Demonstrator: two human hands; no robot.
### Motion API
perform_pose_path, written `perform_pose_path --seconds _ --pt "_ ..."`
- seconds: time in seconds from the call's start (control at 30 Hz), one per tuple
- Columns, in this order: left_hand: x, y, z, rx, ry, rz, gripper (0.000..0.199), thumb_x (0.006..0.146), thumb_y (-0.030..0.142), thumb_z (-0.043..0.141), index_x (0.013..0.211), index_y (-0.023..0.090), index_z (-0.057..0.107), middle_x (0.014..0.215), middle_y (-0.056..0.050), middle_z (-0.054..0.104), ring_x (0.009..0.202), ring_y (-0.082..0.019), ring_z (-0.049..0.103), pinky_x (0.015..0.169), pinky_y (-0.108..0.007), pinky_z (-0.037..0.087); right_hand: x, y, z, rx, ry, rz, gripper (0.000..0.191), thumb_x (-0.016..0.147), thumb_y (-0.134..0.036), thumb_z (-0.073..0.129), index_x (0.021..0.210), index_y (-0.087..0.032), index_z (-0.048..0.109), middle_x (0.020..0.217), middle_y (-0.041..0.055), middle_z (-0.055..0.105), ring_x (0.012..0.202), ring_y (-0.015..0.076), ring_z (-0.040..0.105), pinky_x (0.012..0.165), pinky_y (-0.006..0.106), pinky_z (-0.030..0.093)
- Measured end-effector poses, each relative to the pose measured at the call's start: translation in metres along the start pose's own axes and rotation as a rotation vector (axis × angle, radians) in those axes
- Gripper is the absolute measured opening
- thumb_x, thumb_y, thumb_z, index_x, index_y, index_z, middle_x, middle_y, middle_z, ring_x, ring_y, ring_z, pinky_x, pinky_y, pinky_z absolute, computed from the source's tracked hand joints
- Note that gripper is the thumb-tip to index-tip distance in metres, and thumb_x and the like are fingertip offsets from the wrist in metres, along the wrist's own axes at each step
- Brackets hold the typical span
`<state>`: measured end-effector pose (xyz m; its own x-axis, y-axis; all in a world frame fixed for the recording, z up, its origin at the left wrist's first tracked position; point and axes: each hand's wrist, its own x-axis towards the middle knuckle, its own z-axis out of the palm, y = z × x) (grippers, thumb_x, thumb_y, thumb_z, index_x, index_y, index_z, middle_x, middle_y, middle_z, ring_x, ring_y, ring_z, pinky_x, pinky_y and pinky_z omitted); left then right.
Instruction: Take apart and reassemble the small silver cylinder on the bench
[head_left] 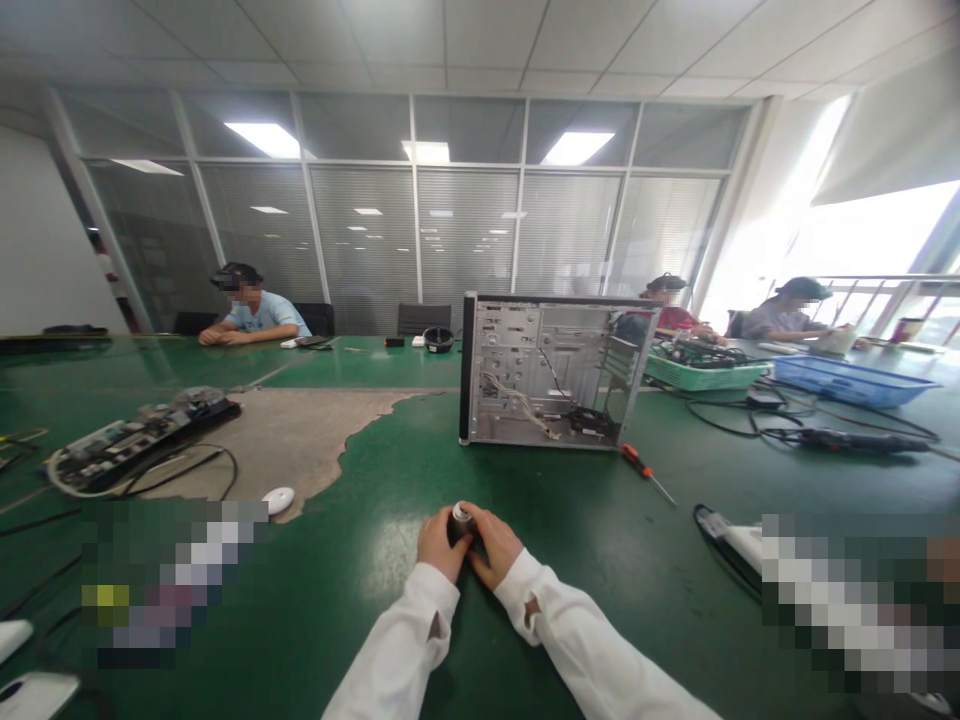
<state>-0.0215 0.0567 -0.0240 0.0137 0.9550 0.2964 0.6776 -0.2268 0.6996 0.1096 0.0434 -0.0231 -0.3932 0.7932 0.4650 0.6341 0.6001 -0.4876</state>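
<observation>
Both my hands are closed round a small dark cylinder with a pale top (pixel 461 512), just above the green tabletop at the near middle. My left hand (pixel 441 545) wraps its left side, and my right hand (pixel 495 545) holds it from the right, with fingers over the top. The lower part of the cylinder is hidden by my fingers. Beyond my hands stands an open metal computer case (pixel 555 370), with loose cables and a dark fan-like part inside. A red and black screwdriver (pixel 637 460) lies by its lower right corner.
Circuit boards with cables (pixel 142 440) lie at the left on a torn grey patch. A green basket (pixel 705 376), a blue basket (pixel 847 382) and a black tool with a cord (pixel 862 441) are at the right. Several people sit across the table.
</observation>
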Motion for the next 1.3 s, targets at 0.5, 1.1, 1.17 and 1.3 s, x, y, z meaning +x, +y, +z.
perform_pose_path --seconds 0.5,1.1,1.17,1.3 --pt "0.0 -0.001 -0.004 -0.158 0.112 0.099 0.032 0.058 0.012 0.058 0.088 0.019 0.053 0.088 -0.003 0.06 0.085 -0.019 0.053 0.078 -0.034 0.038 -0.001 0.001 0.003 0.134 0.16 -0.099 0.067 0.052 -0.004 0.043 0.117 -0.016 0.032 0.112 0.0092 0.044 0.101 0.0198 0.042 0.086 0.037 0.037" --pt "-0.004 0.01 -0.007 -0.494 0.007 -0.066 0.054 0.062 0.024 0.059 0.112 0.021 0.038 0.072 -0.001 0.063 0.071 -0.017 0.06 0.071 -0.03 0.043 -0.002 0.002 0.001 0.206 0.147 0.047 0.068 0.055 -0.008 0.048 0.118 -0.018 0.026 0.103 0.0086 0.047 0.093 0.0191 0.048 0.076 0.034 0.044" --pt "-0.003 0.01 -0.005 -0.611 -0.001 -0.095 0.056 0.061 0.024 0.059 0.112 0.019 0.036 0.069 0.0 0.063 0.068 -0.016 0.06 0.069 -0.03 0.044 -0.003 0.001 0.0 0.207 0.161 0.044 0.067 0.055 -0.008 0.049 0.118 -0.018 0.028 0.103 0.0084 0.048 0.092 0.0189 0.048 0.075 0.033 0.044" --pt "0.001 0.01 -0.008 -0.907 -0.094 -0.09 0.062 0.06 0.029 0.062 0.112 0.018 0.031 0.07 -0.001 0.062 0.068 -0.016 0.06 0.069 -0.029 0.044 -0.003 -0.002 -0.003 0.279 0.188 0.035 0.067 0.054 -0.008 0.051 0.116 -0.019 0.03 0.104 0.008 0.048 0.088 0.0178 0.049 0.067 0.029 0.046"
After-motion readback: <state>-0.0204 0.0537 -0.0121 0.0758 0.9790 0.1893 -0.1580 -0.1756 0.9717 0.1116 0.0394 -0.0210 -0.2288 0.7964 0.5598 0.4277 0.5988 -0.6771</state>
